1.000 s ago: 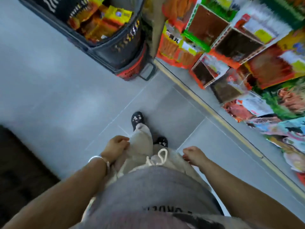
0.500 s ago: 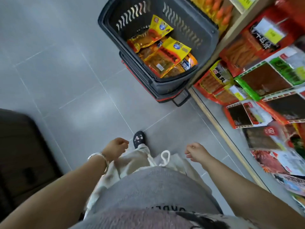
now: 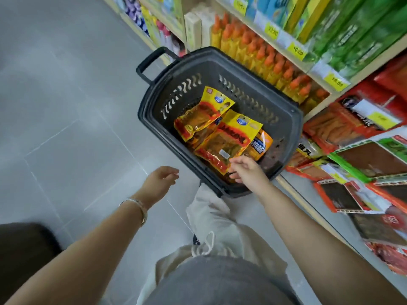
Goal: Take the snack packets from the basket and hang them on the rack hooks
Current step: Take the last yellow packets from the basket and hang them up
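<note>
Clock directions are read from the centre of the head view, with 12 o'clock at the top.

1. Basket: dark grey plastic with wavy slots in the walls. It stands on the grey tiled floor at 12 to 1 o'clock. Its handle is at 11 o'clock.
2. Snack packets: three lie overlapped inside the basket.
   - The upper packet and the middle packet each have a yellow header with a blue oval logo. Below it is a red band with dark Chinese characters, too blurred to read.
   - The middle packet carries a white barcode label.
   - The third packet is orange, with white Chinese characters on a blue panel.
3. Right hand: extended into the basket, fingers lightly curved. The fingertips touch the near corner of the middle packet. Whether they grip it cannot be determined.
4. Left hand: at 7 o'clock of the basket, above the floor. The fingers are relaxed and spread, grasping nothing. A bracelet sits on the wrist.
5. Shelving, 1 to 2 o'clock: yellow bottles with orange caps stand behind the basket. Yellow price tags line the shelf edges. One tag appears to read "10.00"; the others are blurred.
6. Hung packets, red and green edged, are at 3 o'clock, just beside the basket.
</note>
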The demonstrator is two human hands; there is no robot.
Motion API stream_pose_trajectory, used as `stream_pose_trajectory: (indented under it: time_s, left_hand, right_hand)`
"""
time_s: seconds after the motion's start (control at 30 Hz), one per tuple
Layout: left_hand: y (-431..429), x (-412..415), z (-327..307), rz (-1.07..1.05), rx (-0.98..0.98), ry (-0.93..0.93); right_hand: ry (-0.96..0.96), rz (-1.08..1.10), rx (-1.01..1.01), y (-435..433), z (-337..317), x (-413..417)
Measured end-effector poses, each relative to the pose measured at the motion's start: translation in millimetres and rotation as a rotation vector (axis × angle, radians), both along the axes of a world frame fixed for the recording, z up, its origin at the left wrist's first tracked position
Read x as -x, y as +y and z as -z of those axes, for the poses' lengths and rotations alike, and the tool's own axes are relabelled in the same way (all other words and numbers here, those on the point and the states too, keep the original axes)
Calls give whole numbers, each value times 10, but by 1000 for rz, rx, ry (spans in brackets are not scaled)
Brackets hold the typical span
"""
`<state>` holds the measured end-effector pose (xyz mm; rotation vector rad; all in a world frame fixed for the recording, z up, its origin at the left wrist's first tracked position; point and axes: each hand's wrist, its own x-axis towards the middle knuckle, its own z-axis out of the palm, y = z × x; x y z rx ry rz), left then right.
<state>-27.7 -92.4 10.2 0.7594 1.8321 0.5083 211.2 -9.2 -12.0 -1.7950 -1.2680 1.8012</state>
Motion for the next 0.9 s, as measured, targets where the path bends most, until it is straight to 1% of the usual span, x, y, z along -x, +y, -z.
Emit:
stream_pose_trajectory:
  time_s: [0.07, 0.17, 0.3, 0.4, 0.53, 0.6, 0.67, 0.77, 0.83, 0.9]
  left_hand:
    - [366, 67, 29, 62, -34, 23]
    - [851, 98, 111, 110, -45, 14]
    - [1366, 81, 308, 114, 15, -38]
    - [1648, 85, 462, 74, 71, -94]
    - [1826, 120, 572, -23, 180, -192]
    - [1878, 166, 605, -50, 232, -223]
    - [1932, 207, 621, -65, 271, -263]
    - [1970, 246, 626, -81, 318, -315]
    - [1989, 263, 609, -82, 322, -322]
    - [2033, 287, 584, -61, 316, -318]
  right_hand:
    - [-9, 97, 43, 385, 190, 89]
    - [-54, 222, 171, 852, 616, 144]
    - [-232, 338, 321, 1193, 1210, 92]
    - [-276, 488, 491, 1302, 1484, 102]
    - [-282, 521, 598, 1297, 1670, 216]
    - [-277, 541, 574, 1287, 1691, 291]
    - [-281, 530, 494, 1295, 1651, 370]
    - [-391, 432, 266, 1263, 1420, 502]
    - [-412, 469, 107, 1232, 1165, 570]
    - [-399, 534, -10, 1228, 879, 604]
